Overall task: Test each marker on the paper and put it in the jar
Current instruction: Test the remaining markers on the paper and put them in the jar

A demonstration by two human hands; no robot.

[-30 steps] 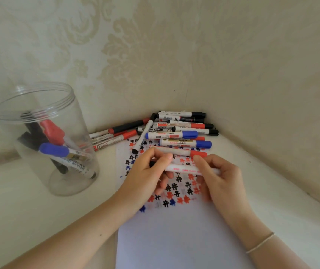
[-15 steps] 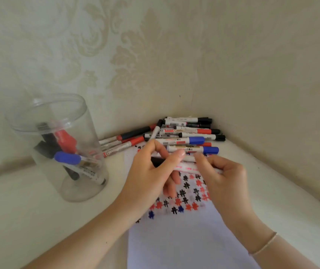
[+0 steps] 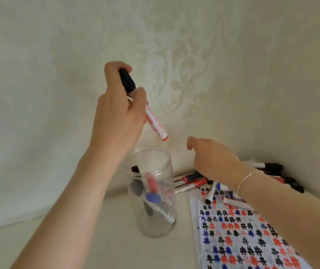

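The left hand (image 3: 116, 113) was clamped on a marker (image 3: 147, 111) with a black cap, held tilted above the mouth of the clear jar (image 3: 155, 226), its red end pointing down. The jar stood near the desk's back edge, holding several markers. The right hand (image 3: 213, 160) hovered with fingers loose and gripped nothing, over the marker pile (image 3: 271, 171) in the back corner beside the paper (image 3: 252, 239).

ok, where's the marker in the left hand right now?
In the head view, the marker is gripped in the raised left hand, left of centre, tilted with its black cap up and its red end above the open jar.
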